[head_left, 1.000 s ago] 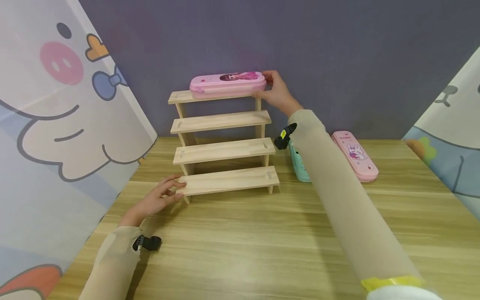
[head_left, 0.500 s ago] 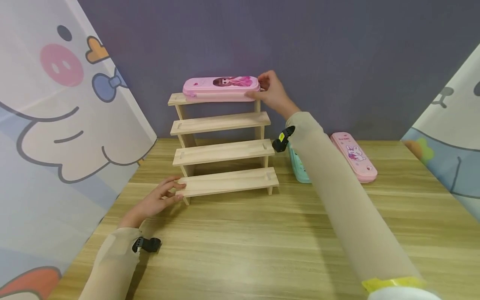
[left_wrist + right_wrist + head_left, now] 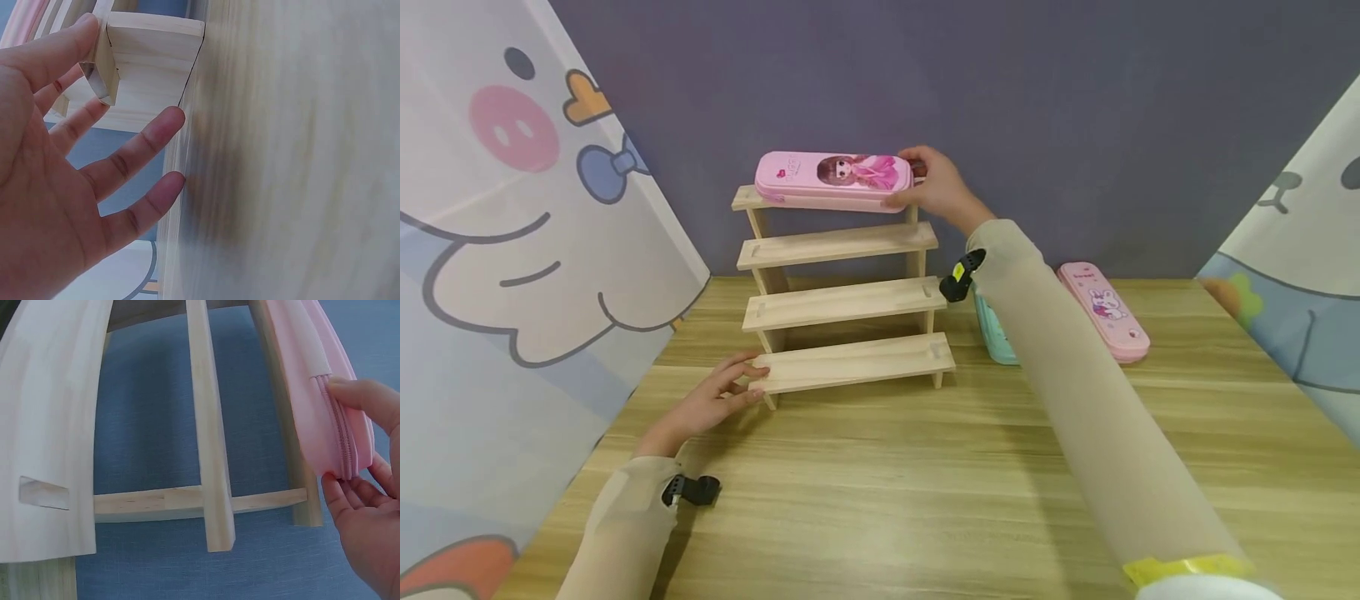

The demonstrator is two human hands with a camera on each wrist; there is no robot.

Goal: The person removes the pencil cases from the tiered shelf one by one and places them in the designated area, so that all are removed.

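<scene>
A pink pencil case [image 3: 831,179] with a doll picture on its lid lies along the top tier of a four-step wooden display rack [image 3: 850,301], tilted so its lid faces forward. My right hand [image 3: 938,185] pinches the case's right end; in the right wrist view its thumb presses the side near the zipper [image 3: 340,428], with the fingers at the opposite side. My left hand [image 3: 713,398] holds the left end of the lowest shelf, thumb at the front edge. In the left wrist view two of its fingers [image 3: 139,147] extend free beside the rack's leg.
A pink pencil case with a rabbit [image 3: 1103,310] lies on the wood-grain table [image 3: 880,492] at the right. Beside it a teal case [image 3: 995,335] is partly hidden by my right sleeve. A grey wall [image 3: 1075,108] rises behind the rack.
My right hand has shifted the pink doll case leftward along the top tier and tilted it, so more of its lid shows. My left hand stays at the lowest shelf.
</scene>
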